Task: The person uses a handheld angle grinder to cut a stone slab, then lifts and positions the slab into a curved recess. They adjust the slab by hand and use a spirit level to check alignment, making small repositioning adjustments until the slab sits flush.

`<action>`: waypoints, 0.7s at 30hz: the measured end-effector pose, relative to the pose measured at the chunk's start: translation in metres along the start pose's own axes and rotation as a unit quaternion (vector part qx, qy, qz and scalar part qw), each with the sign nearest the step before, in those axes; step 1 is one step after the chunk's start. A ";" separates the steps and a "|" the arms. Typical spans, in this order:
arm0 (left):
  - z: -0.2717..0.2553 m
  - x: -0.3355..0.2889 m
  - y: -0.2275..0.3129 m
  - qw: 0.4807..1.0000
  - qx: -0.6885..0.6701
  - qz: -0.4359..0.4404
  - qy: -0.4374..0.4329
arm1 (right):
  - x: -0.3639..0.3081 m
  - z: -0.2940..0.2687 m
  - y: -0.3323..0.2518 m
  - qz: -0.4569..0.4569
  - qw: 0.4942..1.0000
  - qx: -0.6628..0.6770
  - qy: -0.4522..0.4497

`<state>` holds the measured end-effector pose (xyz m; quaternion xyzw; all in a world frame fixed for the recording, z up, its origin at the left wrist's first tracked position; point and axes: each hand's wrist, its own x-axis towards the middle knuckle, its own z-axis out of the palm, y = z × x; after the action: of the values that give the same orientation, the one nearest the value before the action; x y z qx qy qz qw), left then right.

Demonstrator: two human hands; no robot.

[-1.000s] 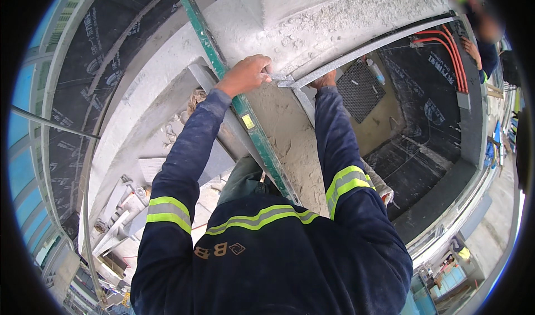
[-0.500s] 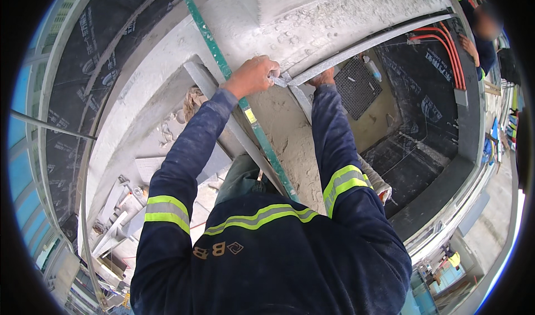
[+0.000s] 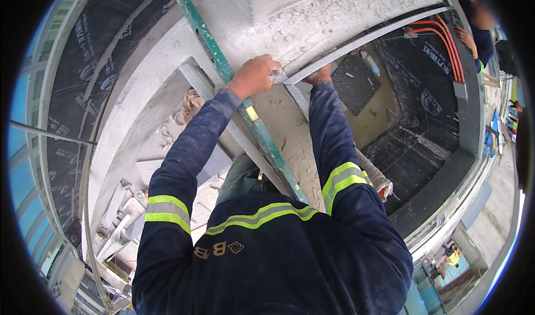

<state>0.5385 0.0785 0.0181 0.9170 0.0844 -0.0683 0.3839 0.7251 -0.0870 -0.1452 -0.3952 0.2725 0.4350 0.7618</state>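
My left hand [image 3: 256, 76] is closed, with thumb and fingers pinching a small, crumpled, silvery-clear piece [image 3: 278, 77] at the corner where two grey bars meet. The long grey bar [image 3: 368, 43] runs from this corner to the far right along the rough plaster. The short grey bar [image 3: 298, 99] runs from it toward me. Below the long bar, my right hand [image 3: 319, 76] is curled against its edge, fingertips partly hidden. A long green spirit level [image 3: 214, 50] slants under my left wrist, across the cement surface.
Another grey bar [image 3: 198, 81] lies left of the level. At right is a dark-lined pit with a black grid mat [image 3: 352, 83], a bottle [image 3: 370, 63] and red pipes [image 3: 454, 56]. A co-worker's hand [image 3: 467, 40] rests at the pit's far right edge. Tools [image 3: 120, 203] lie below left.
The view has shifted slightly, and the green level has turned to show more of its side. My hands stay at the bar corner. The co-worker's hand sits slightly higher in view.
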 end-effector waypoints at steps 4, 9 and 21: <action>0.002 0.002 -0.005 0.999 -0.011 0.026 0.017 | 0.003 -0.001 -0.003 0.004 1.000 0.008 0.016; 0.005 0.001 -0.011 0.999 -0.003 0.043 0.019 | -0.007 0.013 0.003 -0.027 0.996 0.048 -0.067; -0.003 0.000 -0.003 1.000 -0.006 0.022 -0.001 | 0.022 -0.013 0.006 -0.013 1.000 0.010 -0.009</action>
<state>0.5377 0.0826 0.0176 0.9163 0.0640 -0.0597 0.3908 0.7294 -0.0865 -0.1711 -0.3870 0.2645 0.4260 0.7738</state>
